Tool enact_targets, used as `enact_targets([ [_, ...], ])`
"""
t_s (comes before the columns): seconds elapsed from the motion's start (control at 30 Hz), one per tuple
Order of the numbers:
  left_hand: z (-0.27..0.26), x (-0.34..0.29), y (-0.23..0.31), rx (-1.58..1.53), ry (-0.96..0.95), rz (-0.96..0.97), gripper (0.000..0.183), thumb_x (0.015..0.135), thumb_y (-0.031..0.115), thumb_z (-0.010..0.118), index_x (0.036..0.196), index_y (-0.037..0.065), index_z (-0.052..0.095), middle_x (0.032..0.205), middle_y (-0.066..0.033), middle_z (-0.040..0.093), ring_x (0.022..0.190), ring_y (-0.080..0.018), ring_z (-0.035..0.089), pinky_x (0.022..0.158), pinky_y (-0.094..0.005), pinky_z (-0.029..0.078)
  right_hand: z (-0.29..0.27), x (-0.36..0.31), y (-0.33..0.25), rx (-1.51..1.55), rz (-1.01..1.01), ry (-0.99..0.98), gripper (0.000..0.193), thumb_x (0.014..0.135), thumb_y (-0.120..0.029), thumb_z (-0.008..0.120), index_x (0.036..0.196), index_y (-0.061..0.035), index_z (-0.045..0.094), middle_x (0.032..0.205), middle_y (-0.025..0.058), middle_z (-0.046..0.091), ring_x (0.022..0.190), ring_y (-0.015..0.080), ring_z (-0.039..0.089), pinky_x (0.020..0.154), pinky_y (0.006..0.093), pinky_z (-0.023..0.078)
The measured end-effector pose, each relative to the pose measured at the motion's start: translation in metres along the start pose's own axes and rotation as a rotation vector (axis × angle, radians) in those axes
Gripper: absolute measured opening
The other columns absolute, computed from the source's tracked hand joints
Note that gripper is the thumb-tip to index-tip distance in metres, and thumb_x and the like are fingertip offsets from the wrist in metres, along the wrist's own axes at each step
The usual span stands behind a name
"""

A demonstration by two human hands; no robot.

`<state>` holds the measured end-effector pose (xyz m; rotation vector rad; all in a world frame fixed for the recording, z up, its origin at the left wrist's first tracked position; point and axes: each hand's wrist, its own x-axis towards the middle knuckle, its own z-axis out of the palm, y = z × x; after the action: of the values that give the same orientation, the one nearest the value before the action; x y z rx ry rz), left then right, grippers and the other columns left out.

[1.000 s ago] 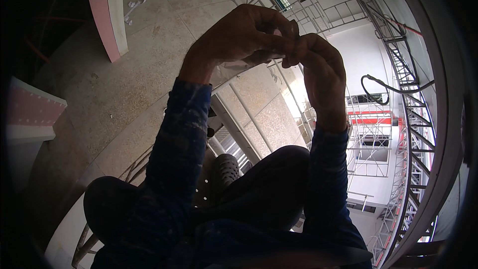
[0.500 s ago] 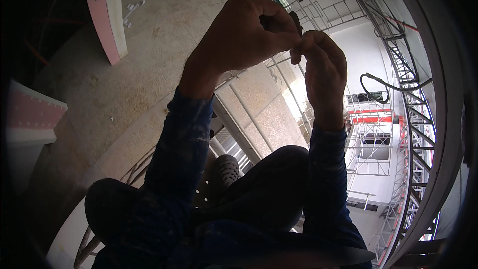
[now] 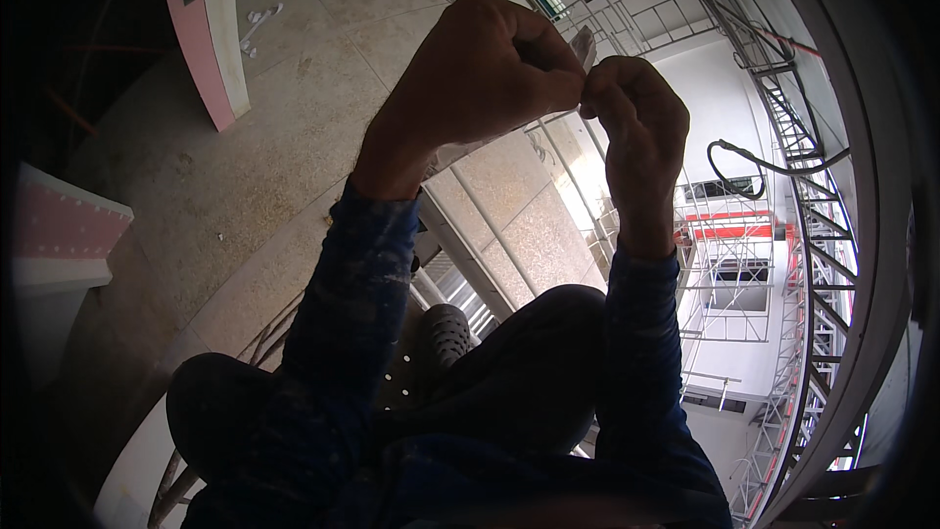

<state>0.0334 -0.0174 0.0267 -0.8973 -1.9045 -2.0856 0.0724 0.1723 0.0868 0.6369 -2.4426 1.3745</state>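
Both hands are raised in front of me, their fingertips meeting. My left hand [image 3: 475,83] is closed, thumb against curled fingers. A small pale, see-through piece [image 3: 584,43], perhaps thin plastic, sticks up past its fingertips; its kind cannot be made out. My right hand [image 3: 641,132] pinches with thumb and forefinger right beside the left fingertips. Whatever lies in that pinch is hidden by the fingers. Dusty dark blue sleeves cover both forearms.
I sit high with bent knees; a perforated clog [image 3: 448,335] shows below. Metal bars [image 3: 490,225] run beneath me above the floor. A pink-and-white panel [image 3: 201,34] stands at the far left. Steel trusses [image 3: 818,225] and a looped black cable [image 3: 736,168] are on the right.
The piece at the fingertips looked dark before and now shows pale and see-through. My right hand has turned slightly, its fingers curling in closer to the left fingertips.
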Motion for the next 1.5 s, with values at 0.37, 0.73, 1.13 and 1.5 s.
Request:
enact_targets([
  [0.37,0.007,0.001,-0.001,-0.024,0.062,-0.041,0.016,0.084,0.014,0.079,0.091,0.000,0.078,0.076,-0.0102,0.075,0.066,-0.0139,0.071,0.062,-0.0287,0.057,0.010,0.000,-0.016,-0.428,-0.178,0.084,0.004,0.089,-0.002,0.070,0.091,0.0012,0.071,0.077,0.0065,0.073,0.072,0.0113,0.068,0.070,0.0267,0.055],
  [0.73,0.012,0.002,-0.002,-0.019,0.097,0.017,0.016,0.085,0.015,0.078,0.090,0.000,0.078,0.074,-0.0095,0.075,0.065,-0.0129,0.071,0.060,-0.0284,0.057,0.004,0.000,-0.014,-0.405,-0.179,0.102,0.004,0.088,-0.003,0.072,0.090,0.0005,0.072,0.080,0.0076,0.074,0.075,0.0128,0.071,0.072,0.0288,0.057],
  [1.13,0.022,0.003,-0.001,-0.039,0.151,0.003,0.016,0.084,0.012,0.074,0.091,-0.002,0.077,0.072,-0.0091,0.073,0.061,-0.0112,0.067,0.055,-0.0259,0.054,0.004,-0.002,-0.013,-0.468,-0.211,0.128,0.008,0.087,-0.003,0.075,0.092,0.0001,0.071,0.084,0.0076,0.075,0.078,0.0138,0.071,0.075,0.0293,0.057],
  [1.5,0.018,0.005,-0.001,-0.060,0.035,0.010,0.017,0.089,0.015,0.069,0.092,-0.001,0.074,0.072,-0.0065,0.070,0.062,-0.0096,0.064,0.058,-0.0264,0.053,0.001,-0.003,-0.017,-0.249,-0.044,0.123,0.009,0.088,-0.003,0.071,0.094,0.0040,0.070,0.083,0.0093,0.074,0.077,0.0134,0.070,0.073,0.0277,0.056],
])
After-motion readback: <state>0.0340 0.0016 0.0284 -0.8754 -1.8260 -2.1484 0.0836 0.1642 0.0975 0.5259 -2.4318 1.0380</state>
